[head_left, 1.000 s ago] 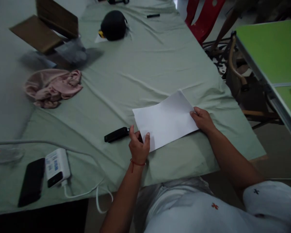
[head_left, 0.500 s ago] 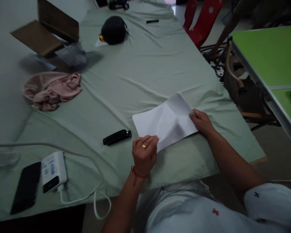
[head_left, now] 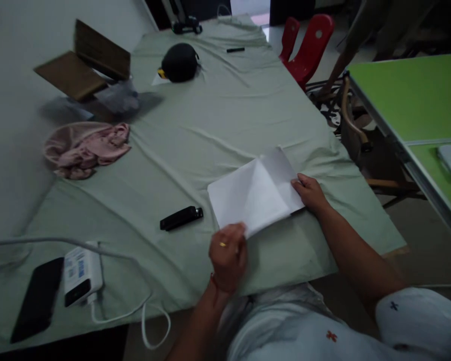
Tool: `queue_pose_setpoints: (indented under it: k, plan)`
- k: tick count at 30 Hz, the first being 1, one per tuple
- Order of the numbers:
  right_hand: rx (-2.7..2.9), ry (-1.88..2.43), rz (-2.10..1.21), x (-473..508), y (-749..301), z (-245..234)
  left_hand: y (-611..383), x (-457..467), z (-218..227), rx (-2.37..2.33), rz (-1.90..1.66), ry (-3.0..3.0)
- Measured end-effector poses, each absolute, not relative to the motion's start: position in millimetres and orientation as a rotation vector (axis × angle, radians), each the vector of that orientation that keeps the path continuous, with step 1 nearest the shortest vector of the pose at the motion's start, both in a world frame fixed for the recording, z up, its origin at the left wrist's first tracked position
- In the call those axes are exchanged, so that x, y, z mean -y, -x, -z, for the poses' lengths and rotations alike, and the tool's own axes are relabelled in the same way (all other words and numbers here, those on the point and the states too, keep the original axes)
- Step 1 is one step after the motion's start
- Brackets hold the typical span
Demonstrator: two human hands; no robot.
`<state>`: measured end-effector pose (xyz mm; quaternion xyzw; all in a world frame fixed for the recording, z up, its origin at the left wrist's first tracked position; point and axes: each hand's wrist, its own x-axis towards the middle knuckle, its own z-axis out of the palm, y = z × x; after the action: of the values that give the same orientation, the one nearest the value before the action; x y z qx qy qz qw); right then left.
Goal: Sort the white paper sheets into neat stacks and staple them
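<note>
White paper (head_left: 244,193) lies at a slant near the table's front edge, apparently in more than one layer, with one brighter edge crossing its right part. At its near left corner, my left hand (head_left: 228,258) pinches the paper between thumb and fingers. My right hand (head_left: 311,193) grips the right side, thumb on top and the other fingers mostly hidden. Just left of the paper rests a black stapler (head_left: 181,218), touched by neither hand.
A pale green cloth covers the table (head_left: 195,165). On the left are a pink cloth (head_left: 88,150), a white power bank (head_left: 82,276) with cables and a black phone (head_left: 37,300). Farther back stand an open cardboard box (head_left: 71,75) and a black rounded case (head_left: 180,62).
My left hand has drawn slightly toward me with the paper's near corner. A layer edge now shows across the paper's right part. The head view has shifted a little.
</note>
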<state>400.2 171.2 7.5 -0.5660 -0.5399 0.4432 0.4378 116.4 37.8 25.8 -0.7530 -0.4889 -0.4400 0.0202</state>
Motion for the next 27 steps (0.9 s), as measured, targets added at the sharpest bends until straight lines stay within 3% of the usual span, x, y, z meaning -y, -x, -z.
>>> queue_pose_setpoints:
  k: [3, 5, 17, 27]
  plan:
    - [1.061, 1.290, -1.247, -171.9, -399.7, -7.9, -97.5, -62.2, -17.0, 2.263, 1.602, 1.810]
    - [0.954, 1.248, -1.273, -172.2, -399.7, -9.4, -93.3, -78.8, -12.9, 2.508, 1.799, 1.666]
    - [1.024, 1.308, -1.231, -165.6, -398.7, -13.0, -84.7, -90.5, -1.1, 2.707, 2.670, 1.502]
    - [1.096, 1.426, -1.232, -163.6, -397.9, -16.2, -90.5, -91.9, -7.5, 2.650, 2.899, 1.254]
